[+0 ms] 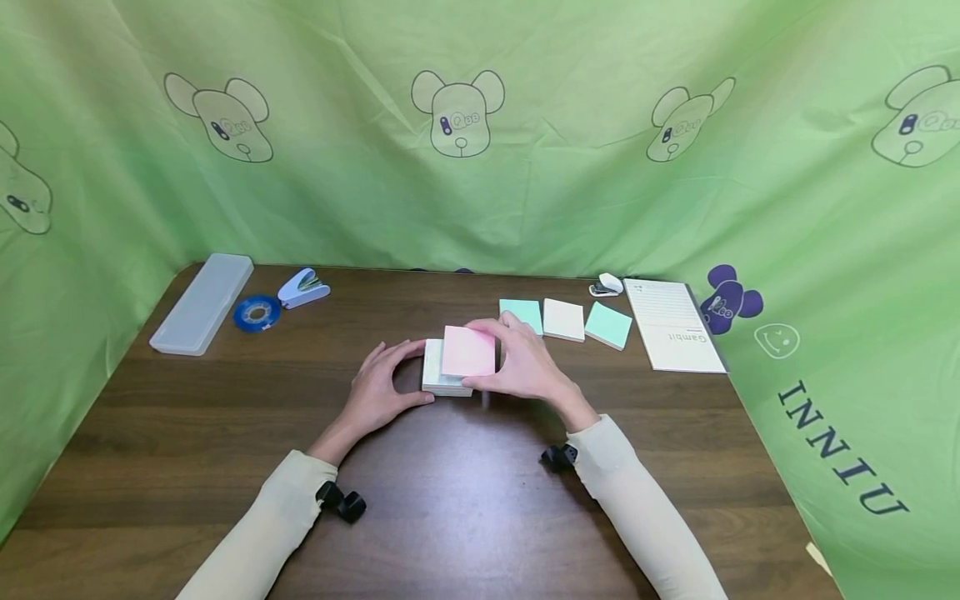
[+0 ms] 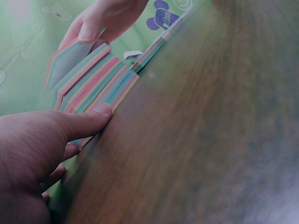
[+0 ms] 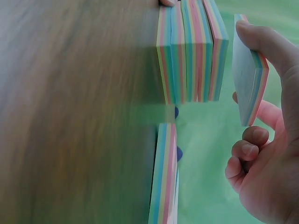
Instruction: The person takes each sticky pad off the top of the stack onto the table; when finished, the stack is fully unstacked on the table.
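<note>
Overall light: bright, even, diffuse; no single source can be picked out.
Shadows: soft, faint ones are cast under both hands and the pad stack (image 1: 448,369) on the table (image 1: 187,433).
Glare: a dull sheen is seen on the wood nr the front edge; nothing blown out.
Head view: sharp overall; wide-angle bending is seen at the edges, backdrop (image 1: 525,150) curved.
Wrist views: wood is smeared w/ blur; left hand (image 2: 28,158) is soft, close-up; pad edges are reasonably crisp.

pink-topped pad (image 1: 468,351) held just above rainbow-edged stack (image 1: 437,373)
</note>
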### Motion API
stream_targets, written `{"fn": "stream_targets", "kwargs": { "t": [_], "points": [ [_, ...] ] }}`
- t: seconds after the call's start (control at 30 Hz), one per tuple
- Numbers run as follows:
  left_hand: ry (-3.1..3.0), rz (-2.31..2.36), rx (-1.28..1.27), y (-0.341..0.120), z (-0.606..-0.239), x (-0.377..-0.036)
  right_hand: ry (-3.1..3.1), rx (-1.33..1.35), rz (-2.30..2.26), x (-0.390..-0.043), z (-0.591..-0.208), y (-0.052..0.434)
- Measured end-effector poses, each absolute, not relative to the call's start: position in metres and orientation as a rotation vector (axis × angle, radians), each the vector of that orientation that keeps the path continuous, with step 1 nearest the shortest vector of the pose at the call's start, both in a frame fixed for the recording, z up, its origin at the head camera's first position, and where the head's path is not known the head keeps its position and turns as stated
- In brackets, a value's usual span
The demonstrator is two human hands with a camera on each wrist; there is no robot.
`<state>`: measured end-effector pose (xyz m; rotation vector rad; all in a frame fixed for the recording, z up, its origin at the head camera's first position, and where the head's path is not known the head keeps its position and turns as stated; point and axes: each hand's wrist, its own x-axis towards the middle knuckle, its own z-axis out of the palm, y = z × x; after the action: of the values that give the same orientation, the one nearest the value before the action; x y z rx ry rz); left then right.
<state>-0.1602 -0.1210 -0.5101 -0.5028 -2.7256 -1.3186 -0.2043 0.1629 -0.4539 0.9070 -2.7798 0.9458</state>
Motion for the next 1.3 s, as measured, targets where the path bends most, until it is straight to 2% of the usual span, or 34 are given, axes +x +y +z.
{"fn": "stream_targets", "kwargs": {
  "t": [1.3],
  "points": [
    [-2.730,-1.307,-0.496,-0.121,-0.512,-0.160,-2.864,0.657,1.004,-0.196,-0.466,0.267]
  ]
}}
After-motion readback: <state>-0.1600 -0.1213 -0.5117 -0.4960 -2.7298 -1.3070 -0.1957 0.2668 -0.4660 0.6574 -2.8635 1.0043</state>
